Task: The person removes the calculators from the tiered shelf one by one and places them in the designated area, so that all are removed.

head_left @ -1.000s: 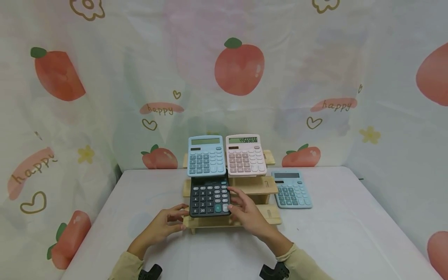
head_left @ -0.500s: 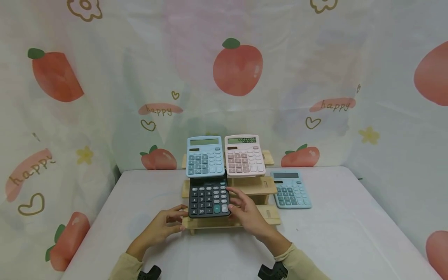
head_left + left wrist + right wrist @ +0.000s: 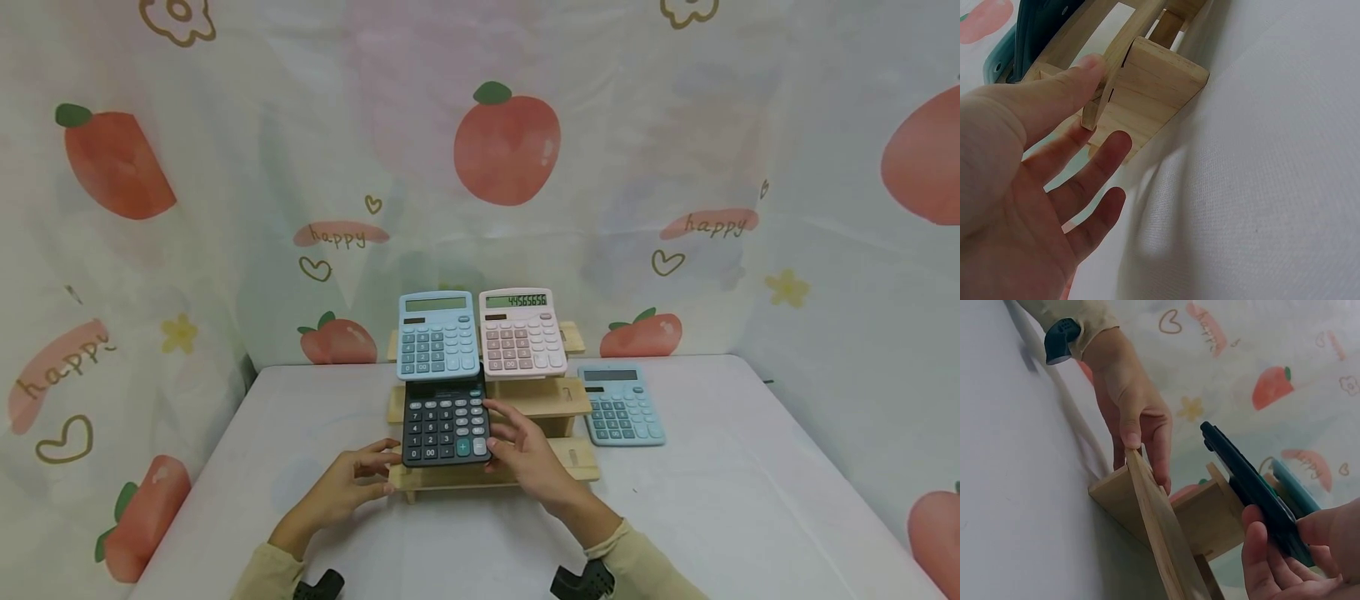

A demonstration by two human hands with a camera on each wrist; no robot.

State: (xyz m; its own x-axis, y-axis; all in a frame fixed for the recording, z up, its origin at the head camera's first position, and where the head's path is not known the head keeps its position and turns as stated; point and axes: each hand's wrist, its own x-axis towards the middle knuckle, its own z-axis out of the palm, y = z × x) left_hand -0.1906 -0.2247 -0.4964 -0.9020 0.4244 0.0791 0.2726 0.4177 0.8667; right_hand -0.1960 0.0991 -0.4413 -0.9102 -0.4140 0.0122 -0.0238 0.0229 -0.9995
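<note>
A tiered wooden rack (image 3: 577, 396) stands mid-table. On its lower left part leans a black calculator (image 3: 446, 429), tilted with keys facing me. My right hand (image 3: 536, 467) holds its right edge; in the right wrist view the fingers (image 3: 1260, 562) curl round the black calculator (image 3: 1257, 487), seen from the side. My left hand (image 3: 335, 492) pinches the left end of the lowest shelf; the left wrist view shows the thumb (image 3: 1079, 78) on one face of the wooden rack (image 3: 1154, 81) and the index finger at the other. The black calculator's top lies behind a blue calculator (image 3: 437, 333).
Beside that blue calculator, a pink calculator (image 3: 522, 332) leans on the upper tier, digits on its display. Another blue calculator (image 3: 621, 408) lies right of the rack on the white tabletop (image 3: 720, 500). A peach-printed curtain (image 3: 600, 150) rises behind.
The head view has shifted slightly, so everything sits a little further left in it. Both hands, the rack and the calculators keep their places relative to each other.
</note>
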